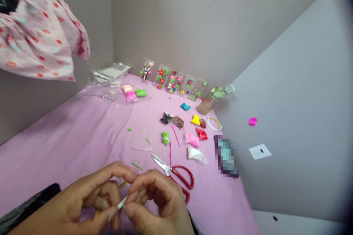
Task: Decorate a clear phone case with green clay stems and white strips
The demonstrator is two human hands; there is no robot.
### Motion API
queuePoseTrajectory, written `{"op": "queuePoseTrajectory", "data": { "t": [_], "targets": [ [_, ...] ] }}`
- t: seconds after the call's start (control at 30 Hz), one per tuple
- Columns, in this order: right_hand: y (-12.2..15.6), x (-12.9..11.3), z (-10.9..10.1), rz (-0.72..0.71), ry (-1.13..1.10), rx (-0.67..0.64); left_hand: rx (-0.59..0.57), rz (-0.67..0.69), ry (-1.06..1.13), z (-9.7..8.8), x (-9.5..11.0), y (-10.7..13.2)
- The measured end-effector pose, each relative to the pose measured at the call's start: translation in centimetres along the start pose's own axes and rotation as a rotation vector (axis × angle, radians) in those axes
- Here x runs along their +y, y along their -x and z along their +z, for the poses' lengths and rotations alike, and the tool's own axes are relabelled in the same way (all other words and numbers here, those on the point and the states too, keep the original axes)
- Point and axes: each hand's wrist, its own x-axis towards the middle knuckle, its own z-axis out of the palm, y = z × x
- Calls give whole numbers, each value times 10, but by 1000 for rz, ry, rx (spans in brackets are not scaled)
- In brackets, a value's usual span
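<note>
My left hand and my right hand meet at the bottom middle, both with fingers pinched. A small white strip, perhaps clay, runs between the fingertips of the two hands. Behind them lies a thin yellow stick, largely covered by my fingers. Scissors with red handles rest open just beyond my right hand, one handle partly hidden. A thin green clay strip is on the cloth past my fingertips. Farther off, a clear phone case lies flat with a green bit on it.
Clay packets, including white, pink and black, sit on the pink cloth with pink tools. Decorated clear cases lean against the wall. At right are a bottle, tape roll and pixelated object.
</note>
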Motion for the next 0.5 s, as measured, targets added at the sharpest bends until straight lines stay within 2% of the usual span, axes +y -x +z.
{"op": "queuePoseTrajectory", "data": {
  "t": [0.1, 0.23, 0.4, 0.5],
  "targets": [
    [1, 1, 0, 22, 9, 36, -85, -116, 113, 2, -2, -3],
    [1, -1, 0, 9, 59, 68, -139, -48, 256, 5, -5, -9],
    [2, -10, -11, -84, 167, 55, -82, 24, 319, -1, -14, -11],
    [10, -13, -38, -134, 459, 75, -19, 18, 277, -10, -16, -10]
  ]
}}
